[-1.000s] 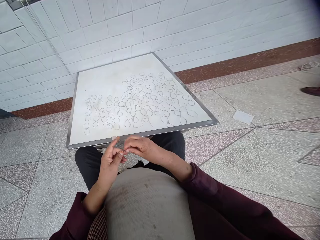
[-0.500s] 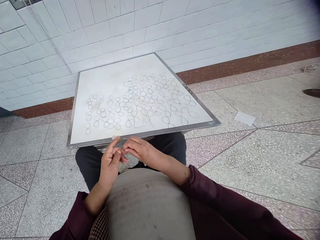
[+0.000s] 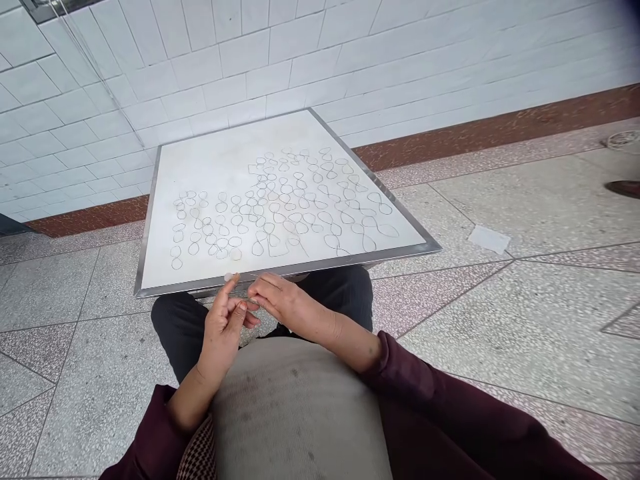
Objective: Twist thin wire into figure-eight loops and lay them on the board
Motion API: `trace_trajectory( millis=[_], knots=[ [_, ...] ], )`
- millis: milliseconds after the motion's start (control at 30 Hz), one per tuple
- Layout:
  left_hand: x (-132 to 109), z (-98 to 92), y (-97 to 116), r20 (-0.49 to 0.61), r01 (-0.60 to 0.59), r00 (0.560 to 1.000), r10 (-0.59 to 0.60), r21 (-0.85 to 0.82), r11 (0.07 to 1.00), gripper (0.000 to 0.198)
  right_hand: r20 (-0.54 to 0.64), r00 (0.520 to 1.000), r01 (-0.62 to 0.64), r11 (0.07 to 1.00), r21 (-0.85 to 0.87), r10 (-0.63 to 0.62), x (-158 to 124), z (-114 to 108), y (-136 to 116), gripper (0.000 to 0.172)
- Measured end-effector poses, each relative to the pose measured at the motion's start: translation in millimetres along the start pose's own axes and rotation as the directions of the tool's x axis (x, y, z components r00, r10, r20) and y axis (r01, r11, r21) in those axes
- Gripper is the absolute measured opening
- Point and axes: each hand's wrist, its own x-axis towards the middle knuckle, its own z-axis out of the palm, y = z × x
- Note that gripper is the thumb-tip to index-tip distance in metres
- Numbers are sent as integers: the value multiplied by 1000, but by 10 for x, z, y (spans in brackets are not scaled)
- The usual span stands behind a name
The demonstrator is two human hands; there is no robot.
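Note:
My left hand [image 3: 223,327] is just below the board's near edge, thumb and a finger pressed together and the index finger stretched up. At that index fingertip is a small pale, translucent disc [image 3: 229,277]. My right hand [image 3: 285,300] pinches close to the left fingertips, its fingers curled. Whatever lies between the two pinches is too thin to make out. Ahead of both hands a white board [image 3: 210,163] with a grey metal rim carries many thin dark figure-eight outlines [image 3: 333,243]. I cannot tell whether these are drawn or loose loops.
A white tiled wall [image 3: 200,80] stands behind the board. Pale speckled floor [image 3: 500,320] spreads around it. To the right lie a white paper-like sheet [image 3: 489,239] and, at the frame's edge, a brown shoe [image 3: 625,188]. My dark-trousered knees are under the board.
Both hands have shifted very slightly to the right, still pinching close together. The board and its outlines look the same.

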Motion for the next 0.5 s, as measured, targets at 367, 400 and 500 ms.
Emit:
trace_trajectory(
  millis=[367, 400, 500],
  knots=[
    [-7, -8, 23, -20, 21, 1000, -19, 90, 996, 58, -216, 955, -164, 967, 196, 206, 59, -64, 138, 20],
    [-9, -2, 23, -25, 9, 1000, -6, 120, 993, 57, -197, 945, -219, 953, 212, 261, 81, -75, 146, 22],
    [-10, 7, 16, -25, -26, 999, 31, 185, 982, 54, -34, 907, -384, 860, 337, 419, 129, -83, 140, 22]
  ],
)
